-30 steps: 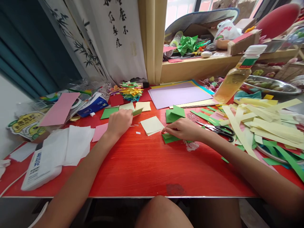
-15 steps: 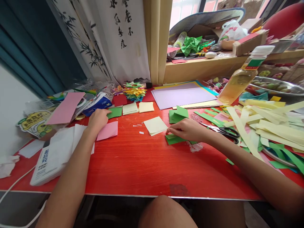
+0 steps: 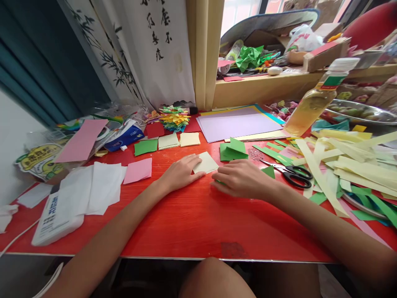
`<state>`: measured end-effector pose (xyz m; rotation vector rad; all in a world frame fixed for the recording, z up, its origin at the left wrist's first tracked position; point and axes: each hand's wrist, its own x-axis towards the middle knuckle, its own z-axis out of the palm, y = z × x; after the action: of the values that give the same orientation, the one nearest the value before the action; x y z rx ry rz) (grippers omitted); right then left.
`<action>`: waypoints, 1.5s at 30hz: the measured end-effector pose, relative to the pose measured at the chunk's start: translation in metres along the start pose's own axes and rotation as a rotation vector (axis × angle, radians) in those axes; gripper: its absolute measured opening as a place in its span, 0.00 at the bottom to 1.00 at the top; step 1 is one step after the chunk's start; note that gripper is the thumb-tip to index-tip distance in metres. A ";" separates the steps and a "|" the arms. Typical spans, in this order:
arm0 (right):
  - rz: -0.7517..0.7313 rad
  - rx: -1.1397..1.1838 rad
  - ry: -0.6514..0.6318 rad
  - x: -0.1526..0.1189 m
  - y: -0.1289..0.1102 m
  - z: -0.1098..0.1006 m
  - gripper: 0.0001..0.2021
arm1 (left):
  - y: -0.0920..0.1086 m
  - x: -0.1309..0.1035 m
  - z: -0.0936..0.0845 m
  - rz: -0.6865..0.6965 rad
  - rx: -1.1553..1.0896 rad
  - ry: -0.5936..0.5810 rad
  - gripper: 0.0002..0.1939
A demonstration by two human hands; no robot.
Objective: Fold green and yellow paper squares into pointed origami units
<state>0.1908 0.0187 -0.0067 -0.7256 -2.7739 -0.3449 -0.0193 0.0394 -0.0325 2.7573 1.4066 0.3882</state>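
My left hand (image 3: 182, 171) lies palm down on the red table, fingers stretched out and thumb apart, touching the left edge of a small stack of cream paper squares (image 3: 206, 163). To the right of that stack, my right hand (image 3: 237, 178) rests low with its fingers extended over a green paper piece (image 3: 268, 171), which it mostly hides. Just behind the right hand are more folded green papers (image 3: 234, 150). Black-handled scissors (image 3: 296, 174) lie beside my right wrist. Left of my left hand is a pink paper stack (image 3: 138, 170).
Green squares (image 3: 145, 147) and pale paper stacks (image 3: 169, 141) line the back, near a multicoloured folded-paper piece (image 3: 174, 120). Lilac sheets (image 3: 237, 123), a bottle (image 3: 319, 99) and many paper strips (image 3: 350, 165) occupy the right. White tissues (image 3: 104, 188) lie left.
My left hand has moved right and nearer, from the green squares at the back to the cream stack. My right hand has shifted slightly, its fingers now lower over the green paper.
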 end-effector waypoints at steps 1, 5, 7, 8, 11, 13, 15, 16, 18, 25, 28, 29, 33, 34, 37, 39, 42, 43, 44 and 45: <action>-0.027 -0.019 0.028 0.001 -0.007 0.001 0.19 | -0.002 0.000 -0.001 0.016 0.018 0.008 0.25; -0.197 0.035 0.094 0.002 -0.036 0.008 0.16 | -0.006 0.000 -0.006 0.081 0.071 0.022 0.21; -0.253 0.085 0.098 0.002 -0.046 0.011 0.15 | -0.007 -0.001 -0.008 0.106 0.088 0.017 0.18; -0.268 0.100 0.094 0.002 -0.049 0.012 0.15 | -0.008 -0.001 -0.009 0.116 0.098 0.014 0.16; -0.267 0.128 0.067 0.001 -0.052 0.013 0.14 | -0.010 -0.002 -0.009 0.121 0.125 0.021 0.14; -0.240 0.140 0.043 0.001 -0.051 0.013 0.14 | -0.012 -0.003 -0.009 0.112 0.137 0.037 0.13; -0.219 0.153 0.020 0.001 -0.049 0.013 0.13 | -0.015 -0.002 -0.008 0.099 0.141 0.062 0.13; -0.213 0.160 0.009 0.001 -0.048 0.013 0.13 | -0.016 -0.002 -0.009 0.093 0.140 0.076 0.13; -0.209 0.172 -0.011 0.001 -0.047 0.014 0.13 | -0.018 -0.002 -0.012 0.074 0.133 0.117 0.15; -0.216 0.180 -0.057 0.000 -0.047 0.013 0.13 | -0.033 -0.005 -0.043 -0.247 0.119 0.712 0.17; -0.217 0.185 -0.058 0.000 -0.046 0.013 0.13 | -0.040 -0.005 -0.050 -0.278 0.046 0.779 0.18; -0.217 0.185 -0.058 0.000 -0.046 0.013 0.13 | -0.041 -0.005 -0.050 -0.281 0.025 0.784 0.18; -0.224 0.183 -0.061 0.000 -0.045 0.012 0.12 | -0.040 -0.003 -0.047 -0.251 0.005 0.775 0.17; -0.224 0.182 -0.061 0.000 -0.046 0.012 0.12 | -0.039 -0.003 -0.047 -0.239 0.008 0.774 0.17; -0.218 0.178 -0.058 -0.001 -0.046 0.013 0.13 | -0.036 -0.003 -0.046 -0.189 0.026 0.783 0.17; -0.218 0.176 -0.061 0.000 -0.046 0.013 0.13 | -0.035 -0.004 -0.047 -0.158 0.025 0.785 0.18; -0.222 0.177 -0.067 0.000 -0.046 0.013 0.13 | -0.040 -0.004 -0.049 -0.157 0.027 0.783 0.19; -0.221 0.175 -0.067 0.001 -0.046 0.013 0.13 | -0.043 -0.005 -0.050 -0.167 0.037 0.784 0.19; -0.220 0.175 -0.066 0.001 -0.046 0.013 0.13 | -0.046 -0.005 -0.050 -0.180 0.048 0.782 0.19; -0.219 0.174 -0.063 0.001 -0.046 0.013 0.14 | -0.050 -0.005 -0.049 -0.192 0.057 0.771 0.19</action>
<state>0.1646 -0.0165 -0.0264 -0.3991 -2.9039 -0.1194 -0.0734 0.0607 0.0074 2.5706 1.7908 1.5327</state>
